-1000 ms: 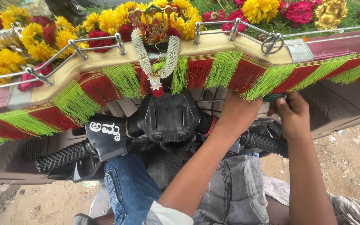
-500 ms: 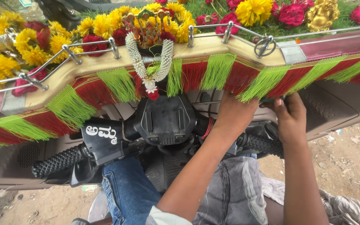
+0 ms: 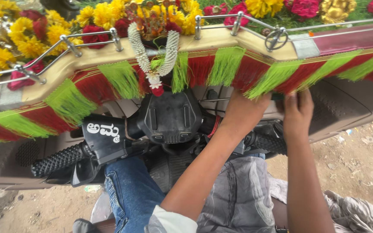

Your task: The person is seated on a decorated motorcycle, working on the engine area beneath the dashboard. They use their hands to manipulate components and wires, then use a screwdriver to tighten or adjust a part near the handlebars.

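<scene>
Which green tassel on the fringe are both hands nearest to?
The green tassel hanging just above the left hand and right hand; the other green tassels hang farther off.

Both hands reach under the fringe (image 3: pixel 221 69), the left hand (image 3: pixel 242 114) just beside the right hand (image 3: pixel 298 113); handlebar grips (image 3: pixel 59 159) sit below, flowers (image 3: pixel 100 17) above.

My left hand (image 3: pixel 243 113) fingertips hidden under the fringe (image 3: pixel 255 75); whatever my right hand (image 3: pixel 298 113) grips is covered too.
</scene>
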`<act>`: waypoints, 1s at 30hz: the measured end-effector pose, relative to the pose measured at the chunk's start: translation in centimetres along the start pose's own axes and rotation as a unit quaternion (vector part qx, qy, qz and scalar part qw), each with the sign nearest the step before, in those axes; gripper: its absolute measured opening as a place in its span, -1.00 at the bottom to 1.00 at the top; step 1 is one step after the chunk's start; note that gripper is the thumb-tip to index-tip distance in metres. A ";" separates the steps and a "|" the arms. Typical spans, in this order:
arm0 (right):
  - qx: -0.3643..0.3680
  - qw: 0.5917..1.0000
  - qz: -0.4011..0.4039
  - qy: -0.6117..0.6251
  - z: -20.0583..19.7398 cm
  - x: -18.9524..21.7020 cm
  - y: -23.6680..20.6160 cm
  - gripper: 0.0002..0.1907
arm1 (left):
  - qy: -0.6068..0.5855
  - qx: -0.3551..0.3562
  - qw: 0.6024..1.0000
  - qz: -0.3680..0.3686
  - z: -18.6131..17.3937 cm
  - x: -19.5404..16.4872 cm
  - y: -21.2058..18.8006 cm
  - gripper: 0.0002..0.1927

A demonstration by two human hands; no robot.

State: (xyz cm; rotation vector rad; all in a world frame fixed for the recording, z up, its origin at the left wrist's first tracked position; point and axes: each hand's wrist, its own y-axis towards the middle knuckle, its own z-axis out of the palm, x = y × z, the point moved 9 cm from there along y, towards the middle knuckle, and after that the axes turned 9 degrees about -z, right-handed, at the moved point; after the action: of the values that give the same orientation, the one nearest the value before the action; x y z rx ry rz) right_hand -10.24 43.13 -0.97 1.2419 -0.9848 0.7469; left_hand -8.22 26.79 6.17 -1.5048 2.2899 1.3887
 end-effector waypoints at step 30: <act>0.076 0.994 0.079 -0.005 -0.5 -3.8 1.0 -0.82 | 0.001 -0.014 1.000 0.018 0.1 0.4 -0.4 -0.75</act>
State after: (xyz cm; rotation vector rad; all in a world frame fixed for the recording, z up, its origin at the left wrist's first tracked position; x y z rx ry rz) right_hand -12.60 43.97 -3.99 1.3104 -1.0577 0.9548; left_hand -8.18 26.50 5.70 -1.4805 2.3190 1.4335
